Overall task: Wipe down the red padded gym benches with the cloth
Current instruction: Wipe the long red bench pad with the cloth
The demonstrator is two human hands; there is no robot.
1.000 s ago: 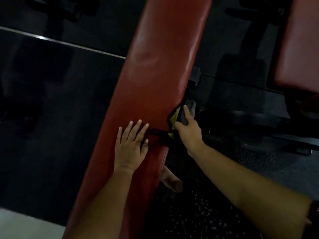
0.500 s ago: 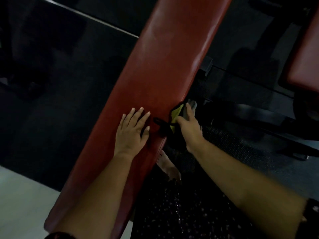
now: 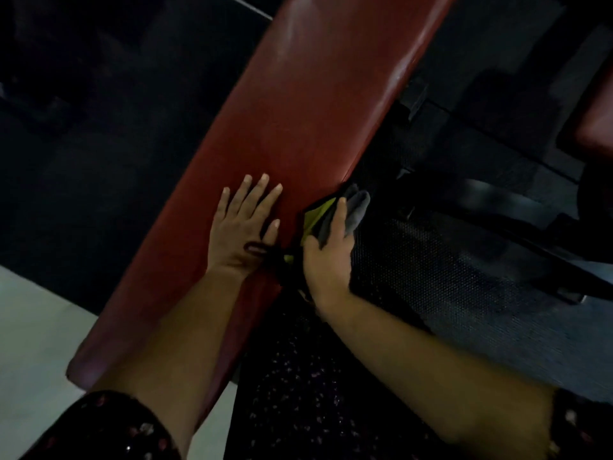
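My left hand (image 3: 243, 232) lies flat, palm down, fingers straight and slightly spread, forearm reaching in from lower left. My right hand (image 3: 328, 252) is turned on its side, index finger stretched forward, thumb tucked in (the other fingers are hidden from me), forearm coming from lower right.

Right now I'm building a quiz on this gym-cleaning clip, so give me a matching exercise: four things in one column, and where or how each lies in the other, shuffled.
Things:
1. left hand
2. right hand
3. cloth
4. second red bench

States:
A. grey and yellow, against the near bench's right side edge
B. flat, fingers spread, on top of the red bench
C. only partly in view at the far right
D. pressing the cloth to the bench's edge

Pairs: 1-B, 2-D, 3-A, 4-C
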